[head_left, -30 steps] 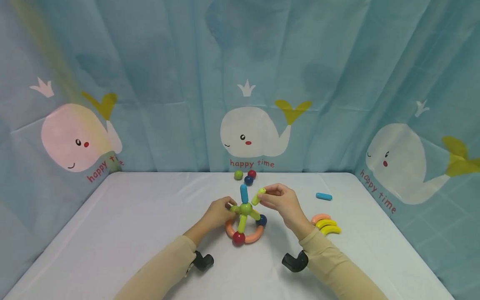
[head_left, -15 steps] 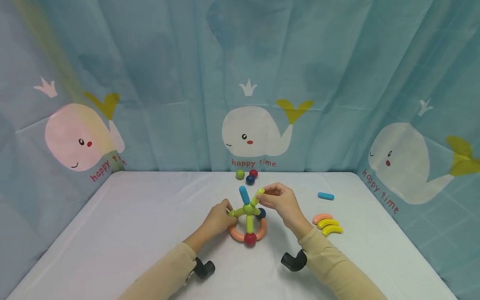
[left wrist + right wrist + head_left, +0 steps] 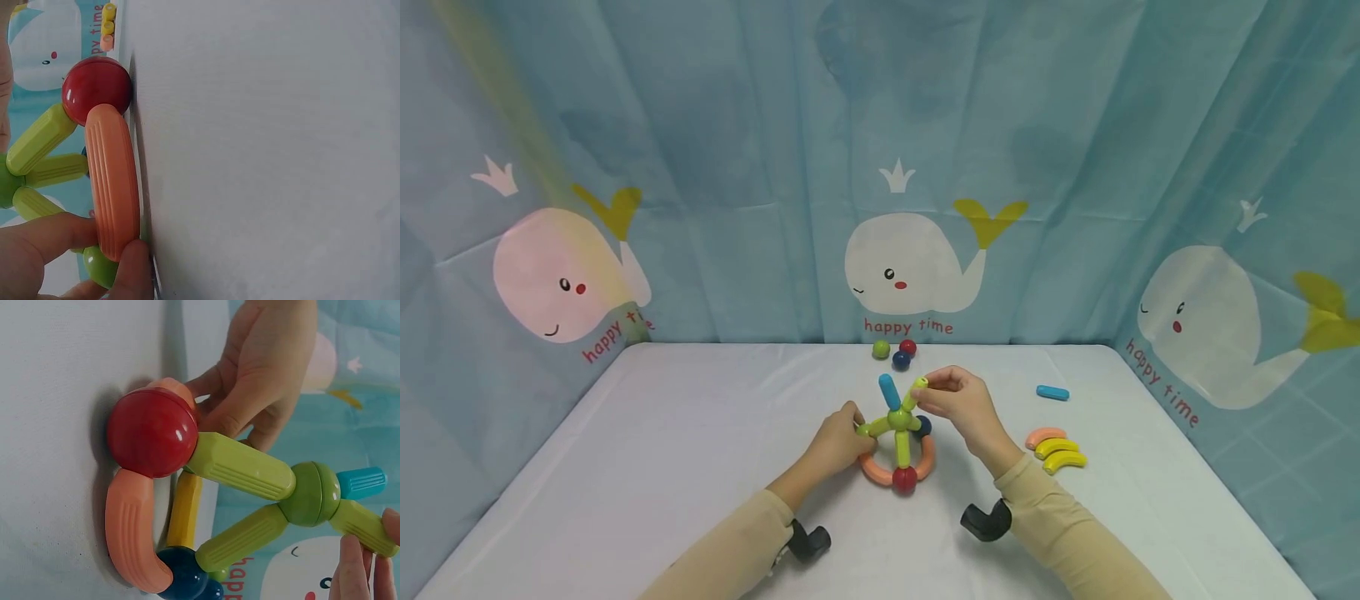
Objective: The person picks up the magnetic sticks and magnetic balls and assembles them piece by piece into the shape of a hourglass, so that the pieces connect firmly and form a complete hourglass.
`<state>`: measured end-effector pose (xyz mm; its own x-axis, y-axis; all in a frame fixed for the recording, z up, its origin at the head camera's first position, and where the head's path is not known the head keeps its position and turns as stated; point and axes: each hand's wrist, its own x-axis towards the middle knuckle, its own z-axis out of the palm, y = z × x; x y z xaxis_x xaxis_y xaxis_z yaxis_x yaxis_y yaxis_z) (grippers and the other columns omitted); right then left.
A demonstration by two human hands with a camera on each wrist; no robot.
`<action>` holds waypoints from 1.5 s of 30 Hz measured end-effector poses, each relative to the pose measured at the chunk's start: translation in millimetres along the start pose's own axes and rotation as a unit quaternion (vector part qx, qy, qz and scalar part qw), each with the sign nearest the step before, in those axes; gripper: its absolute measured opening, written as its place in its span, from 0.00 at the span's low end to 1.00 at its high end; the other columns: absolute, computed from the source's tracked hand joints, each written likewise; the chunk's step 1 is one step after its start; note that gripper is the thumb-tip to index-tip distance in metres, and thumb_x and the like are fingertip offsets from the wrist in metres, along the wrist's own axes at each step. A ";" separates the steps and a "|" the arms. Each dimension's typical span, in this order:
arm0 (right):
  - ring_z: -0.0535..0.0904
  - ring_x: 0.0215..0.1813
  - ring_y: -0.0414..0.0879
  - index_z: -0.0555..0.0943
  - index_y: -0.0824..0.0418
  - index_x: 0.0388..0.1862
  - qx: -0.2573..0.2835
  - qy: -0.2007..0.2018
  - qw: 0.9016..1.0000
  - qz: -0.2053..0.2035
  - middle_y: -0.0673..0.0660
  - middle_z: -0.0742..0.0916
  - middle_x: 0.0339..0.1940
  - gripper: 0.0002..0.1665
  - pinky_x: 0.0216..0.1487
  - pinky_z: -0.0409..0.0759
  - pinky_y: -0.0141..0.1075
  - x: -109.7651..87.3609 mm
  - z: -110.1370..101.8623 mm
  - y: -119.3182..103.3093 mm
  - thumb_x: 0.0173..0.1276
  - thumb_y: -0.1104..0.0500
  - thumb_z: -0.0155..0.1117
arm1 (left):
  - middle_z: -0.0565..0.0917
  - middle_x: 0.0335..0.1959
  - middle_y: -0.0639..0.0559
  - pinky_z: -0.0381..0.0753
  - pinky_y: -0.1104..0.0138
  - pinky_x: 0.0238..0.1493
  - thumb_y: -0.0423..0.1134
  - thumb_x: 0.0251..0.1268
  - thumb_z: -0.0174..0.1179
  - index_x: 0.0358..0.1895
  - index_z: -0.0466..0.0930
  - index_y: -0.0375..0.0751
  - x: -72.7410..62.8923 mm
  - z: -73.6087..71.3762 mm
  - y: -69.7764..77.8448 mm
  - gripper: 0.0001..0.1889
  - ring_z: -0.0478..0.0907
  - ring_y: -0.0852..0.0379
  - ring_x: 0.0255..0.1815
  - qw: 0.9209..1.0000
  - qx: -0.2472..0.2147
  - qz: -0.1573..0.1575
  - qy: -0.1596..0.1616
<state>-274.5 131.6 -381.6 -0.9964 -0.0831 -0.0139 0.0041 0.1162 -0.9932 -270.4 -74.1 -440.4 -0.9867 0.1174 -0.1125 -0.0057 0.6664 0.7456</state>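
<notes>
A magnetic stick-and-ball frame stands on the white table, its ring of curved sticks joined by balls, including a red ball (image 3: pixel 905 480) and a navy ball (image 3: pixel 922 426). Straight lime sticks rise from the ring to a central green ball (image 3: pixel 898 419), which also bears a leaning blue stick (image 3: pixel 889 392). My left hand (image 3: pixel 837 439) grips the ring's left side, fingers at the end of an orange curved stick (image 3: pixel 112 181) beside a lower green ball (image 3: pixel 100 267). Between thumb and fingertips, my right hand (image 3: pixel 962 408) pinches a lime stick (image 3: pixel 362 526), its lower end against the central ball.
Loose green (image 3: pixel 881 349), red (image 3: pixel 907 347) and navy balls (image 3: pixel 901 360) lie at the table's back edge. To the right are a blue stick (image 3: pixel 1052 392), an orange curved stick (image 3: pixel 1046 437) and two yellow curved sticks (image 3: pixel 1064 461). A whale-print curtain (image 3: pixel 760 208) surrounds the table.
The lime stick in my right hand has come down onto the central green ball. With my left hand on it, the frame has turned, its red ball shifting right; the blue stick leans more left.
</notes>
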 end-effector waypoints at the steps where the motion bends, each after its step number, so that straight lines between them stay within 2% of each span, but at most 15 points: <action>1: 0.87 0.40 0.42 0.79 0.68 0.48 0.001 -0.001 1.000 -0.002 0.57 0.87 0.41 0.17 0.49 0.87 0.39 0.1 0.1 0.1 0.63 0.63 0.70 | 0.80 0.35 0.45 0.76 0.69 0.28 0.36 0.55 0.69 0.46 0.72 0.33 -0.6 -0.1 0.5 0.19 0.75 0.55 0.32 1.000 0.000 0.000 0.000; 5: 0.87 0.40 0.42 0.79 0.68 0.49 -0.002 -0.005 1.000 -0.002 0.57 0.87 0.41 0.17 0.49 0.87 0.38 0.2 0.1 0.7 0.64 0.62 0.70 | 0.80 0.35 0.45 0.76 0.69 0.29 0.36 0.55 0.68 0.46 0.72 0.32 -3.3 -0.4 1.8 0.19 0.75 0.55 0.32 1.000 -0.003 -0.001 0.000; 11: 0.86 0.43 0.42 0.81 0.66 0.53 -0.019 -0.025 0.999 0.020 0.58 0.87 0.45 0.20 0.53 0.86 0.40 -2.7 0.4 3.7 0.64 0.60 0.71 | 0.79 0.35 0.45 0.77 0.68 0.29 0.37 0.55 0.68 0.47 0.72 0.33 -5.2 -2.1 0.3 0.20 0.75 0.55 0.32 1.000 -0.011 -0.007 -0.013; 14: 0.86 0.46 0.43 0.82 0.64 0.54 -0.037 -0.037 0.998 0.024 0.57 0.88 0.47 0.22 0.56 0.84 0.42 -4.2 -0.6 7.7 0.63 0.58 0.72 | 0.80 0.40 0.44 0.81 0.67 0.32 0.39 0.56 0.69 0.51 0.72 0.34 -5.7 -8.3 -2.0 0.23 0.77 0.55 0.34 0.998 -0.024 -0.015 -0.050; 17: 0.85 0.50 0.44 0.82 0.61 0.55 -0.063 -0.036 0.997 0.032 0.57 0.88 0.50 0.22 0.61 0.81 0.46 -2.5 -5.5 13.6 0.63 0.55 0.72 | 0.80 0.49 0.42 0.84 0.64 0.35 0.39 0.56 0.70 0.57 0.73 0.37 -2.9 -22.4 -6.0 0.26 0.80 0.55 0.34 0.995 -0.035 -0.026 -0.093; 19: 0.85 0.52 0.45 0.82 0.60 0.57 -0.082 -0.026 0.995 0.045 0.57 0.88 0.53 0.23 0.64 0.80 0.48 1.7 -10.9 19.1 0.64 0.55 0.71 | 0.80 0.52 0.42 0.85 0.63 0.38 0.37 0.58 0.68 0.60 0.74 0.37 4.2 -34.6 -9.0 0.25 0.81 0.54 0.36 0.993 -0.043 -0.032 -0.103; 20: 0.84 0.53 0.46 0.82 0.60 0.57 -0.087 -0.020 0.994 0.056 0.58 0.87 0.54 0.23 0.64 0.79 0.49 5.0 -13.7 22.2 0.64 0.55 0.70 | 0.80 0.52 0.41 0.85 0.63 0.39 0.36 0.60 0.67 0.60 0.75 0.37 9.5 -40.1 -10.6 0.24 0.82 0.54 0.37 0.994 -0.048 -0.032 -0.098; 23: 0.84 0.54 0.47 0.82 0.63 0.59 -0.088 0.007 0.992 0.090 0.61 0.86 0.57 0.24 0.64 0.80 0.47 15.6 -21.5 33.1 0.65 0.57 0.70 | 0.80 0.52 0.40 0.87 0.63 0.42 0.32 0.64 0.63 0.60 0.75 0.34 31.3 -51.2 -16.7 0.21 0.83 0.52 0.41 0.995 -0.075 -0.027 -0.058; 26: 0.84 0.54 0.48 0.82 0.65 0.58 -0.082 0.024 0.989 0.119 0.62 0.85 0.58 0.23 0.62 0.81 0.44 22.2 -25.0 42.7 0.64 0.60 0.71 | 0.80 0.53 0.39 0.87 0.63 0.44 0.33 0.66 0.62 0.60 0.75 0.33 53.2 -53.5 -19.7 0.20 0.84 0.50 0.44 0.995 -0.096 -0.013 -0.019; 29: 0.85 0.53 0.47 0.83 0.65 0.56 -0.088 0.027 0.987 0.131 0.62 0.86 0.57 0.22 0.61 0.82 0.44 24.8 -26.4 51.6 0.63 0.60 0.71 | 0.80 0.54 0.38 0.87 0.64 0.45 0.35 0.66 0.63 0.61 0.75 0.33 70.9 -53.4 -18.7 0.21 0.83 0.51 0.45 0.995 -0.100 0.002 0.005; 35: 0.87 0.48 0.45 0.84 0.67 0.54 -0.080 0.009 0.987 0.140 0.60 0.89 0.50 0.22 0.59 0.83 0.44 30.1 -27.9 64.2 0.62 0.59 0.72 | 0.80 0.61 0.40 0.85 0.62 0.50 0.40 0.66 0.64 0.65 0.73 0.37 99.9 -50.9 -11.4 0.26 0.82 0.47 0.54 0.994 -0.105 0.014 0.037; 39: 0.87 0.47 0.44 0.83 0.69 0.54 -0.061 -0.013 0.988 0.139 0.60 0.89 0.50 0.22 0.57 0.84 0.42 30.3 -29.9 67.4 0.63 0.61 0.71 | 0.77 0.66 0.41 0.84 0.59 0.56 0.40 0.66 0.65 0.68 0.72 0.39 117.8 -48.4 -9.2 0.28 0.79 0.44 0.61 0.992 -0.120 0.013 0.044; 45: 0.86 0.48 0.42 0.81 0.71 0.57 -0.050 -0.069 0.988 0.128 0.62 0.88 0.52 0.23 0.56 0.84 0.41 25.8 -30.5 70.2 0.64 0.64 0.68 | 0.72 0.70 0.39 0.80 0.55 0.62 0.39 0.66 0.64 0.69 0.69 0.40 130.3 -45.6 -4.7 0.29 0.73 0.42 0.68 0.990 -0.134 0.005 0.035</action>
<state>-302.5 167.8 -448.2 -0.9427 -0.1714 -0.2862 0.2402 0.2468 -0.9388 -406.3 -95.5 -428.6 -0.9957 0.0658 -0.0658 -0.0298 0.4447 0.8952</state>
